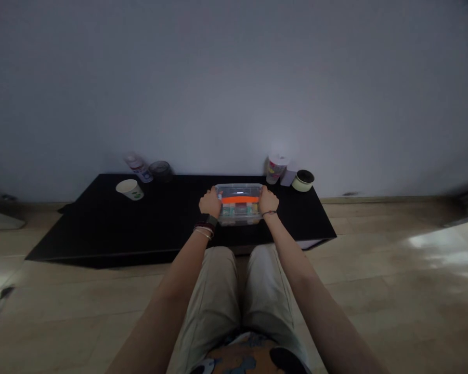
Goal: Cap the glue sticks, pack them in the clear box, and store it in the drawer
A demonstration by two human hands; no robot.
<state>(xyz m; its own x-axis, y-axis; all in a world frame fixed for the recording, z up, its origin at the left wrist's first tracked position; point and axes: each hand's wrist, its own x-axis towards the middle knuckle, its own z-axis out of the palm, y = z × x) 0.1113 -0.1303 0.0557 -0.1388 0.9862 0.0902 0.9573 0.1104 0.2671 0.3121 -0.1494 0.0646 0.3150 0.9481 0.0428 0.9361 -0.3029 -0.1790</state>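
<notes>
A clear plastic storage box [238,215] with an orange strip [239,199] across its top is held at the centre of the frame, near the far edge of a low black worktop [81,228]. It is grasped from both sides: the left hand [210,202] is clenched over the box's left end and the right hand [268,201] over its right end. With the hands placed at opposite ends, the box is braced from both sides, and the orange strip is left uncovered. Whether the box is resting on the worktop or raised slightly cannot be told. Small coloured items are seen through its clear wall, but they are too blurred to be identified.

At the upper left of the worktop, a white paper cup [129,189] is laid on its side, with a plastic bottle [139,168] and a dark tumbler [160,171] placed behind it against the wall. At the upper right, a printed white cup [276,169], a small lilac box [288,177] and a pale green roll of tape [303,181] are grouped together. Both groups are set well apart from the hands, so the area around the storage box is unobstructed.
</notes>
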